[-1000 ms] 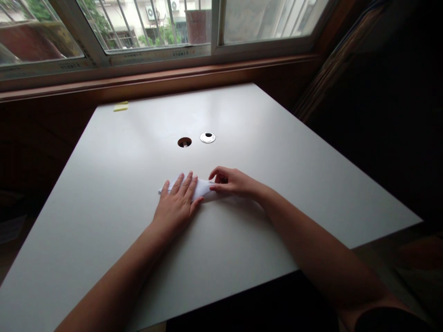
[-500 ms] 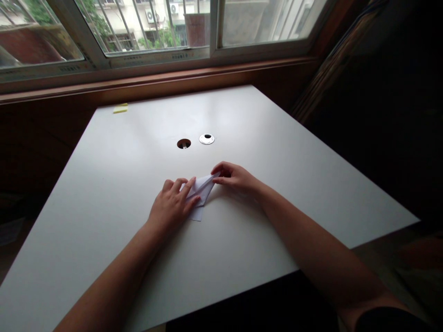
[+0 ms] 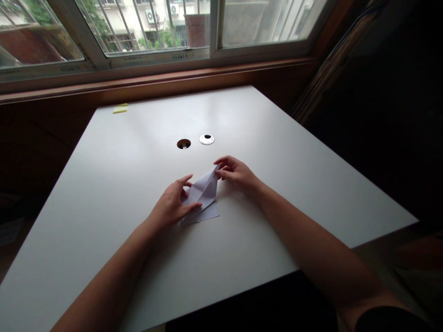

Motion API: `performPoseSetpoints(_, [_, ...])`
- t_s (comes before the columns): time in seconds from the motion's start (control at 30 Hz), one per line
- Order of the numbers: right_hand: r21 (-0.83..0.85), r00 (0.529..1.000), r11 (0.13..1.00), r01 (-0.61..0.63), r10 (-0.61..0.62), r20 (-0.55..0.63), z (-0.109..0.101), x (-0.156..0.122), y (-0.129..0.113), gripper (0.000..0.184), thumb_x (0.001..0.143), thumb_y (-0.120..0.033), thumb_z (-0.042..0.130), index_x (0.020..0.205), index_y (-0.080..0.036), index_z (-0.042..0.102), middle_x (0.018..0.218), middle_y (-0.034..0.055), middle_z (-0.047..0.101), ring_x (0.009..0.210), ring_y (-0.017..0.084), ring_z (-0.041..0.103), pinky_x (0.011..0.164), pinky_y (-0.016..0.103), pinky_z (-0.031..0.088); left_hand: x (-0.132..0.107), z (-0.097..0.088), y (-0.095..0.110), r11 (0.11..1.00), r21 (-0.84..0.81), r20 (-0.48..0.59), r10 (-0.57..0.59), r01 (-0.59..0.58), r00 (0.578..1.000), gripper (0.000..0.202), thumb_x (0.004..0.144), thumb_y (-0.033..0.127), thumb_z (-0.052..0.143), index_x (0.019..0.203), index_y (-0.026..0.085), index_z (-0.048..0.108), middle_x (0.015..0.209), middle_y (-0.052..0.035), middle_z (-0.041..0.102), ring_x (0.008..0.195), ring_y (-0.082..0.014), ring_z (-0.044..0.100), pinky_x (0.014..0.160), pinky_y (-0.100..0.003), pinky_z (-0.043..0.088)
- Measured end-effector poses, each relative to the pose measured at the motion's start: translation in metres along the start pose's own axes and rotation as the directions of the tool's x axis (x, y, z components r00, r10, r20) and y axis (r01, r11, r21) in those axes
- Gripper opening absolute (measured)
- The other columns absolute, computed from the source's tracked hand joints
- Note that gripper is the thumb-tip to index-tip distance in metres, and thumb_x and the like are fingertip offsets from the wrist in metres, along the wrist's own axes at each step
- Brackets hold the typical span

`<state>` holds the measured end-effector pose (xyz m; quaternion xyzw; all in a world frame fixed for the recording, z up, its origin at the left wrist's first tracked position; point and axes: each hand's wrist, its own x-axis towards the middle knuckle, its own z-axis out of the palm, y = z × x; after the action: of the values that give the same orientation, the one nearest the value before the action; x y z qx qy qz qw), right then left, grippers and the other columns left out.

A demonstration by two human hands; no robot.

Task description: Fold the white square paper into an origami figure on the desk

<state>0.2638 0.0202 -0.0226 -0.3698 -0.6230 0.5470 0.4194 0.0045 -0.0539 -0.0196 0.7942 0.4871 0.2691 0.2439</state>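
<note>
A folded sheet of white paper [image 3: 207, 196] with diagonal creases and a raised point at its upper right is between my hands, over the table. My left hand [image 3: 175, 200] has the left side of it, the thumb lying across the lower part and the index finger lifted off near the upper edge; some fingers are hidden behind the paper. At the top right point, my right hand [image 3: 233, 173] pinches the tip between thumb and fingers. A flap with a ragged edge hangs out at the bottom of the paper.
The white table [image 3: 277, 152] has a round cable hole [image 3: 183, 144] beyond my hands, with a silver ring-shaped cover [image 3: 206, 139] beside it. A yellow sticky note [image 3: 120, 109] lies near the far left edge. Behind the table is a barred window [image 3: 145, 27].
The paper has lifted and opened out, showing more of its lower flap. My left fingers have come up from pressing flat, and my right hand has risen slightly with the tip.
</note>
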Motion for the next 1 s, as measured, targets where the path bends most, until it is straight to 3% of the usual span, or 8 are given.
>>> performPoseSetpoints(0.17, [0.062, 0.999, 0.998, -0.025, 0.024, 0.028, 0.002, -0.001, -0.002, 0.047, 0.076, -0.033, 0.078, 0.117, -0.020, 0.057, 0.085, -0.0007, 0.065, 0.069, 0.012, 0.064, 0.066, 0.027, 0.054, 0.001, -0.001, 0.002, 0.999, -0.041, -0.012, -0.027, 0.026, 1.000, 0.076, 0.078, 0.042, 0.075, 0.144, 0.027, 0.039, 0.115, -0.0071, 0.062, 0.083, -0.0163, 0.062, 0.074, -0.032, 0.053])
performPoseSetpoints(0.43, [0.099, 0.972, 0.994, -0.040, 0.016, 0.235, 0.008, -0.005, -0.006, 0.072, 0.073, -0.026, 0.082, 0.135, -0.022, 0.046, 0.087, -0.0007, 0.068, 0.082, 0.014, 0.066, 0.075, 0.028, 0.055, 0.003, -0.004, 0.006, 0.973, -0.184, -0.030, -0.148, 0.140, 0.989, 0.057, 0.081, 0.043, 0.071, 0.133, 0.026, 0.054, 0.094, -0.0018, 0.067, 0.073, -0.0137, 0.061, 0.068, -0.027, 0.051])
performPoseSetpoints(0.57, [0.165, 0.968, 0.986, -0.019, -0.023, 0.248, 0.011, -0.004, -0.004, 0.069, 0.073, -0.023, 0.081, 0.133, -0.021, 0.046, 0.086, -0.0010, 0.069, 0.082, 0.014, 0.067, 0.079, 0.028, 0.056, 0.003, -0.009, 0.010, 0.951, -0.236, 0.019, -0.201, 0.200, 0.979, 0.035, 0.085, 0.047, 0.066, 0.111, 0.024, 0.068, 0.087, -0.0013, 0.070, 0.075, -0.0155, 0.064, 0.066, -0.025, 0.048])
performPoseSetpoints(0.67, [0.202, 0.970, 0.979, 0.003, -0.052, 0.237, 0.014, -0.004, -0.002, 0.068, 0.073, -0.022, 0.081, 0.133, -0.022, 0.048, 0.086, -0.0011, 0.068, 0.082, 0.013, 0.067, 0.078, 0.029, 0.056, 0.003, -0.011, 0.013, 0.936, -0.262, 0.022, -0.236, 0.233, 0.972, 0.031, 0.086, 0.049, 0.064, 0.100, 0.022, 0.071, 0.088, -0.0023, 0.072, 0.078, -0.0175, 0.065, 0.067, -0.026, 0.048])
performPoseSetpoints(0.83, [0.188, 0.972, 0.982, 0.020, -0.063, 0.226, 0.018, -0.005, -0.001, 0.070, 0.071, -0.027, 0.083, 0.133, -0.024, 0.049, 0.090, 0.0001, 0.069, 0.085, 0.015, 0.068, 0.078, 0.030, 0.056, 0.004, -0.011, 0.012, 0.920, -0.303, -0.074, -0.283, 0.249, 0.956, 0.031, 0.086, 0.049, 0.064, 0.093, 0.020, 0.072, 0.089, -0.0031, 0.074, 0.080, -0.0187, 0.066, 0.069, -0.027, 0.048])
performPoseSetpoints(1.0, [-0.012, 0.969, 0.999, -0.039, 0.041, 0.242, 0.016, -0.008, -0.005, 0.041, 0.073, -0.038, 0.081, 0.107, -0.018, 0.068, 0.094, 0.0046, 0.071, 0.085, 0.017, 0.067, 0.080, 0.034, 0.056, 0.004, -0.009, 0.011, 0.859, -0.434, -0.166, -0.371, 0.270, 0.913, 0.029, 0.084, 0.046, 0.069, 0.092, 0.019, 0.072, 0.087, -0.0030, 0.073, 0.079, -0.0179, 0.066, 0.070, -0.026, 0.049])
